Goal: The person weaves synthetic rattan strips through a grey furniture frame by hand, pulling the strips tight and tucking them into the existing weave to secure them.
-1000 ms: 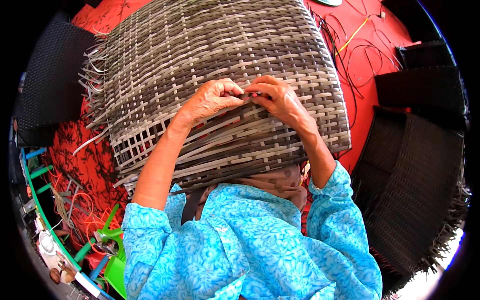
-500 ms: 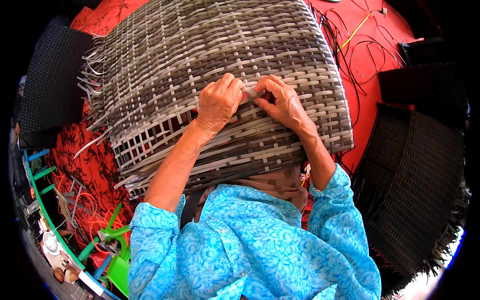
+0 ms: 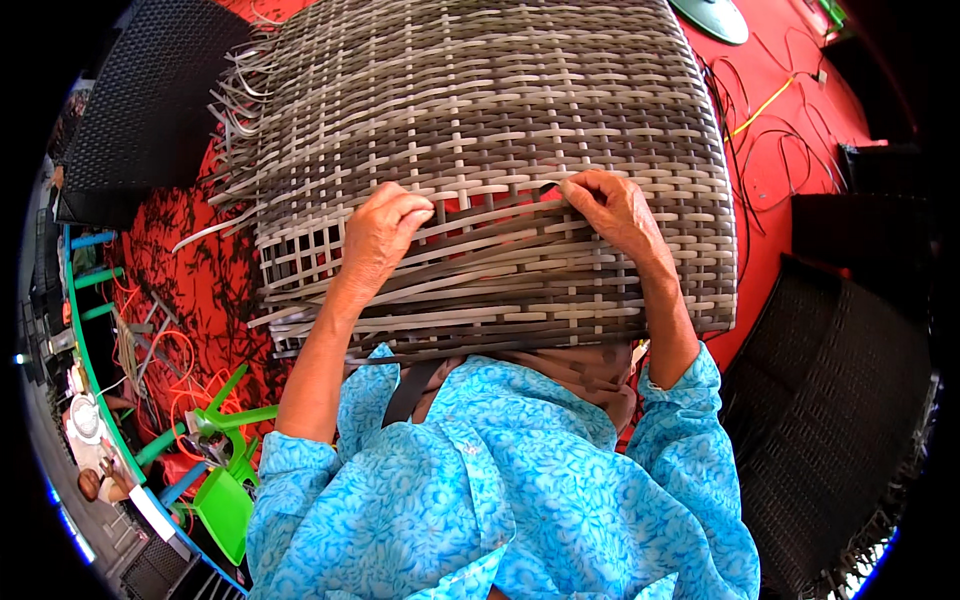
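A large woven panel (image 3: 480, 110) of grey-brown flat strips lies in front of me, with loose strips (image 3: 470, 270) fanned across its near part. Along the last tight row, red shows through a gap between my hands. My left hand (image 3: 383, 235) is closed in a pinch at the left end of this gap, on a pale weaving strip (image 3: 485, 190). At the gap's right end my right hand (image 3: 618, 212) pinches a strip between thumb and forefinger, where a dark bent piece (image 3: 548, 187) shows. Its fingertips partly hide the grip.
Frayed strip ends (image 3: 240, 100) stick out along the panel's left edge. Dark woven pieces (image 3: 830, 400) stand at the right, another (image 3: 150, 100) at the upper left. A green plastic stool (image 3: 225, 510) is at lower left. Black cables (image 3: 740, 170) run over the red floor.
My hands have moved apart, the left one leftward and the right one rightward, opening the red gap between them. The whole view has shifted, so the panel sits further right.
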